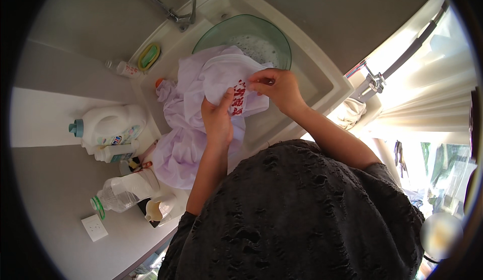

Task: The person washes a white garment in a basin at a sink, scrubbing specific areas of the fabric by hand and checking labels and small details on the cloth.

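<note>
Over the sink, my left hand (217, 119) grips a pale cloth (222, 74), its thumb pressed on top beside red characters (239, 98). The thumb and forefinger of my right hand (277, 87) come together at the cloth just right of the characters. Whatever is pinched between those fingertips is too small to make out. Bunched lilac folds (181, 151) hang from the cloth over the sink's near left edge. Partly behind the cloth, a green translucent basin (215, 30) holds foamy water (256, 47).
The pale sink (317, 80) has a chrome faucet (181, 19) at its far left. Along the left ledge are a soap dish (149, 56), a small bottle (126, 69), a white detergent jug (113, 123) and a clear plastic bottle (122, 195). A wall outlet (94, 228) is at lower left.
</note>
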Demonstrator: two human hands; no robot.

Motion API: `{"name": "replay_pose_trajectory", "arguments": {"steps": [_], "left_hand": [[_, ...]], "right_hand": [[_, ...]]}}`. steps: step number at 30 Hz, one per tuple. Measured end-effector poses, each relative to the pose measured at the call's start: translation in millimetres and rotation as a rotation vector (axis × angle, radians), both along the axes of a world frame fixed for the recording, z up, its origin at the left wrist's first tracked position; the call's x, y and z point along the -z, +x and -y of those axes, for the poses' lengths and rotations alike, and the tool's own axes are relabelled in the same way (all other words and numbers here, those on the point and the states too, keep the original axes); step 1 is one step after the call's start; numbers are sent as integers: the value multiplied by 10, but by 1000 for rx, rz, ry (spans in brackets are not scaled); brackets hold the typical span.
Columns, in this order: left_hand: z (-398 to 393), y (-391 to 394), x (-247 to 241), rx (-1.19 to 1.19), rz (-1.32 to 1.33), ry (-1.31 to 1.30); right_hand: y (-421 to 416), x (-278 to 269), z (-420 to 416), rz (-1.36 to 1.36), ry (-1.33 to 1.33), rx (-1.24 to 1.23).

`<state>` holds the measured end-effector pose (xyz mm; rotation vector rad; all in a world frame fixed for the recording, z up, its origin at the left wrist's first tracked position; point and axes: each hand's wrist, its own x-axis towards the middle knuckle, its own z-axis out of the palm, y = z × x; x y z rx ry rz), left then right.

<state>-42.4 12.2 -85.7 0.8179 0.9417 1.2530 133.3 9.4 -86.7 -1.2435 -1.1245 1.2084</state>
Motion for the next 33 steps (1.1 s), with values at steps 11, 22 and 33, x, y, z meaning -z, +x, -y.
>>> {"name": "replay_pose_trajectory", "arguments": {"steps": [11, 22, 33], "left_hand": [[-8, -50, -116, 40, 98, -104], [-51, -95, -83, 22, 175, -147], [-63, -103, -19, 72, 253, -286]], "right_hand": [[6, 14, -39, -56, 52, -53], [33, -190, 40, -95, 94, -67], [-152, 29, 3, 682, 837, -2]]}}
